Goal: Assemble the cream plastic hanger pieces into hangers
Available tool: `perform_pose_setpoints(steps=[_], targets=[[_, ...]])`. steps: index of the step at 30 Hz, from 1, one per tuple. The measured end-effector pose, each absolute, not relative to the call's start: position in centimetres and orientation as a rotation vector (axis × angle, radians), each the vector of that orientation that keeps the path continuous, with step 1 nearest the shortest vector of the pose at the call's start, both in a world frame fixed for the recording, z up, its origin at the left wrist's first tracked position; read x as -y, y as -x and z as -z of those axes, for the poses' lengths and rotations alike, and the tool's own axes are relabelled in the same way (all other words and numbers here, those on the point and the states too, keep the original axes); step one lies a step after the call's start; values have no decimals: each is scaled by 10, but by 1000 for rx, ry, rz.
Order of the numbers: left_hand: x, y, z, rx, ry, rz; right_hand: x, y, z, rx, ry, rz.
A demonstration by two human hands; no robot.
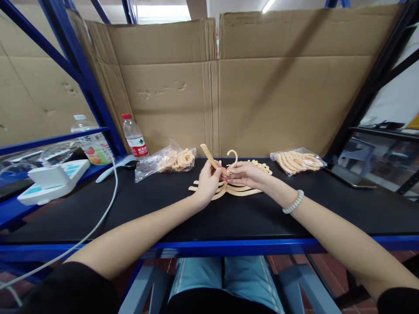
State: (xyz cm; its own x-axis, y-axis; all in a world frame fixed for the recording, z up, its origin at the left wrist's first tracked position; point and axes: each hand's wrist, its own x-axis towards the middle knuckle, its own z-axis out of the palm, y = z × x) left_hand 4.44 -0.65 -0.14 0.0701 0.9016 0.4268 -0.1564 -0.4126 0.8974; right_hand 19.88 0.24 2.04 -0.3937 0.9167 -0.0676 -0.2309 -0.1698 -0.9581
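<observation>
In the head view my left hand point(207, 182) is closed round a cream plastic hanger arm point(207, 152), whose free end points up and away. My right hand point(250, 173) pinches the same hanger near its middle. The curved hanger hook point(233, 153) rises between the two hands. My fingers cover the joint where the parts meet. Under my hands several cream hangers point(244, 192) lie together on the black tabletop point(157, 220), partly hidden. Behind my right hand sits a group of cream hooks point(262, 167).
A clear bag of cream hooks point(176, 159) lies left; a bag of hanger arms point(297, 160) lies right. Further left stand a red-capped bottle point(135, 138) and a power strip point(73, 174), with a white cable point(109, 205). A tablet-like slab point(350, 175) rests far right, before a cardboard wall point(278, 96).
</observation>
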Motion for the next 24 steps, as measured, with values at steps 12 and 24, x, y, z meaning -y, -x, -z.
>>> perform_pose_setpoints(steps=[12, 24], targets=[[5, -44, 2, -784, -1403, -1474, -3, -199, -16, 1282, 865, -1618], [9, -44, 1, -784, -1337, -1498, 2, -188, -11, 1385, 831, -1319]])
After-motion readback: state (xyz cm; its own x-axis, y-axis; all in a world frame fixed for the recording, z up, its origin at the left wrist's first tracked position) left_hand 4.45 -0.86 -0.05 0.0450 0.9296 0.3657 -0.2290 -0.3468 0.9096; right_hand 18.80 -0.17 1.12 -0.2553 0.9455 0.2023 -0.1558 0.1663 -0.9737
